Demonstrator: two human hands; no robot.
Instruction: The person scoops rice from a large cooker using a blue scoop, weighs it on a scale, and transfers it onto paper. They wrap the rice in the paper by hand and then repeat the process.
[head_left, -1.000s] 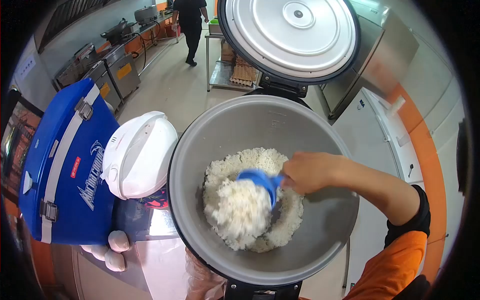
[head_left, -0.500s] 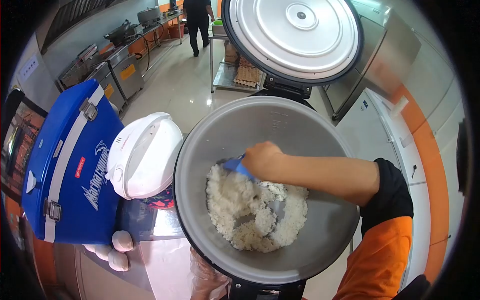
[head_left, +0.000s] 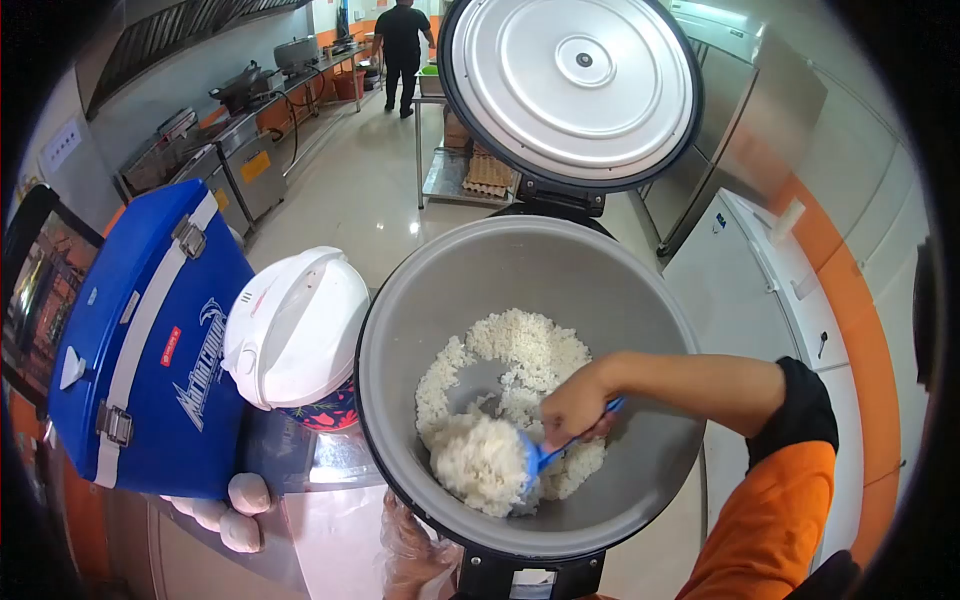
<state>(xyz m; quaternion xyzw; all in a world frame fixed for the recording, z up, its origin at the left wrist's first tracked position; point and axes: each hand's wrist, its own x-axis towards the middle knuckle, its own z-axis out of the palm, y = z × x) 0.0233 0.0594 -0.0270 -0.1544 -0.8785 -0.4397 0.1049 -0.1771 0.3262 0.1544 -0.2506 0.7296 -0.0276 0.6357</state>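
In the head view, my right hand (head_left: pixel 580 405) is closed around the handle of a blue rice paddle (head_left: pixel 540 456) inside a large rice cooker pot (head_left: pixel 640 290). A heaped clump of white cooked rice (head_left: pixel 480 465) sits on and around the paddle's blade, at the near left of the pot. More rice lies in a ring on the pot's bottom, with bare grey metal showing in the middle. My left hand (head_left: pixel 412 555), in a clear plastic glove, is low beside the cooker's near left side. Its visible fingers look stretched out, partly hidden by the cooker's edge.
The cooker's round lid (head_left: pixel 585 110) stands raised behind the pot. Left are a white-lidded small rice cooker (head_left: pixel 300 330), a blue cool box (head_left: pixel 165 350) and several pale round pieces (head_left: pixel 245 510) on the table. A chest freezer (head_left: pixel 750 270) stands right; a person (head_left: pixel 402 55) is far back.
My right hand has moved the paddle from the pot's far left toward its near side, gathering rice into a clump. The rice's outline has changed. The left hand stays beside the cooker.
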